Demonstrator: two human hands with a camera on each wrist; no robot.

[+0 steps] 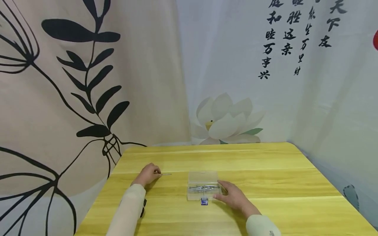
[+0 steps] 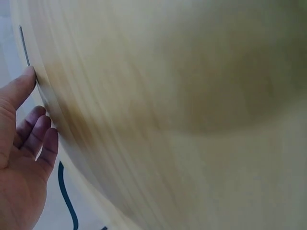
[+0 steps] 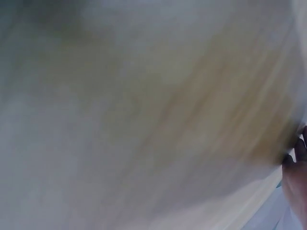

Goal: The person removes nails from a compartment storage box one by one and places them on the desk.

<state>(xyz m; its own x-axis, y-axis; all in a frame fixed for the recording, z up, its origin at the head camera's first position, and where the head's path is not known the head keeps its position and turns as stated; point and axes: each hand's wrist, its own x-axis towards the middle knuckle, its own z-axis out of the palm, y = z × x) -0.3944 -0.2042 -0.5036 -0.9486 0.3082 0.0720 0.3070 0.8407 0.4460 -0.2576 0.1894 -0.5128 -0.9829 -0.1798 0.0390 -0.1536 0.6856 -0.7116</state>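
My left hand (image 1: 150, 174) is low over the left part of the table and pinches one end of a thin metal rod (image 1: 167, 174), which points right. In the left wrist view, the thumb presses on the rod (image 2: 24, 45); the other fingers are loosely bent. A clear plastic box (image 1: 190, 196) sits mid-table with its lid (image 1: 203, 177) folded back. Several slim metal pieces (image 1: 203, 187), like nails or screws, lie inside it. My right hand (image 1: 234, 195) grips the box's right end, fingers at the back corner and thumb at the front. The right wrist view barely catches this hand (image 3: 295, 175).
A small blue tab (image 1: 204, 201) shows at the front edge of the box. The wood-grain table (image 1: 295, 183) reaches back to a curtain (image 1: 156, 82) printed with dark leaves, a pale flower and writing.
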